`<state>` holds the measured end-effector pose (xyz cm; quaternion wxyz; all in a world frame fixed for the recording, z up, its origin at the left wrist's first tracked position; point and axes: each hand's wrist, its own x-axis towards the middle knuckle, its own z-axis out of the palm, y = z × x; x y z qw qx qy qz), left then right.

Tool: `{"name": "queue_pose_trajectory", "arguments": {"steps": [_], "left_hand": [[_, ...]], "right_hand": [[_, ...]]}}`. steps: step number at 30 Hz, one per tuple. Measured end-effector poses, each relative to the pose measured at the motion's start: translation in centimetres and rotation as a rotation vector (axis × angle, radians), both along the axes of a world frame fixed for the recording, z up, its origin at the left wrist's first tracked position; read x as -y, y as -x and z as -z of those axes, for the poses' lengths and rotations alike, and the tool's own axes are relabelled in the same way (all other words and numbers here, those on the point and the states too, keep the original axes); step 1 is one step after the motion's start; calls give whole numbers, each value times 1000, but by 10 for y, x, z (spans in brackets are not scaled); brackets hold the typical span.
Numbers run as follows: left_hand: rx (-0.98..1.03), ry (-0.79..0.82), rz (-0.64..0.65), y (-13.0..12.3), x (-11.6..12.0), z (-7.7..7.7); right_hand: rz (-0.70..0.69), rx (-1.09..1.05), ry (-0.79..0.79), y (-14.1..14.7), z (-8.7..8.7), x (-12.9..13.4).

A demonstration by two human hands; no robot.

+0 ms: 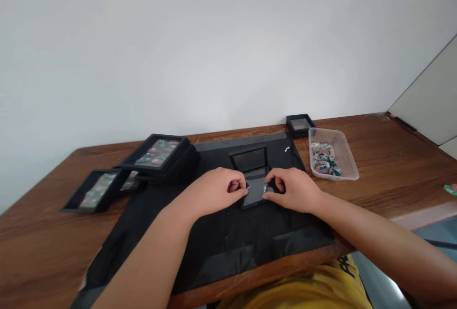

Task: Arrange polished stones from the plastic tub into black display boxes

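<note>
A small black frame box [255, 190] lies opened on the black mat, its framed lid [250, 159] tilted up at the back. My right hand [294, 190] pinches a small shiny, greyish oval piece [265, 188] between thumb and forefinger, over the right part of the clear panel. At the panel's left side, the thumb and forefinger of my left hand [226, 189] come together. A tiny glint shows at those fingertips, too small to name.
Right of the mat [228, 233], a clear plastic tub [344, 156] holds many shiny coloured pieces. Several black frame boxes [157, 154] are piled at the left, with coloured pieces behind their windows. Another black box [300, 124] sits by the wall. A white scrap [287, 149] lies on the mat.
</note>
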<state>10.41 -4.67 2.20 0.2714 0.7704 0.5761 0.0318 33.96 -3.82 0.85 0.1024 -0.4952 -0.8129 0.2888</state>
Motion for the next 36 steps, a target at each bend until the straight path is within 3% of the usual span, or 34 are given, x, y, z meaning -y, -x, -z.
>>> {"name": "queue_pose_trajectory", "arguments": {"steps": [6, 13, 22, 36], "left_hand": [[39, 21, 90, -3, 1, -1], [32, 2, -13, 1, -4, 3], [112, 72, 65, 2, -8, 8], [74, 24, 21, 21, -11, 12]], "right_hand": [[18, 21, 7, 2, -1, -2], [33, 19, 11, 1, 0, -2], [25, -6, 54, 0, -1, -3], [29, -32, 78, -2, 4, -5]]}}
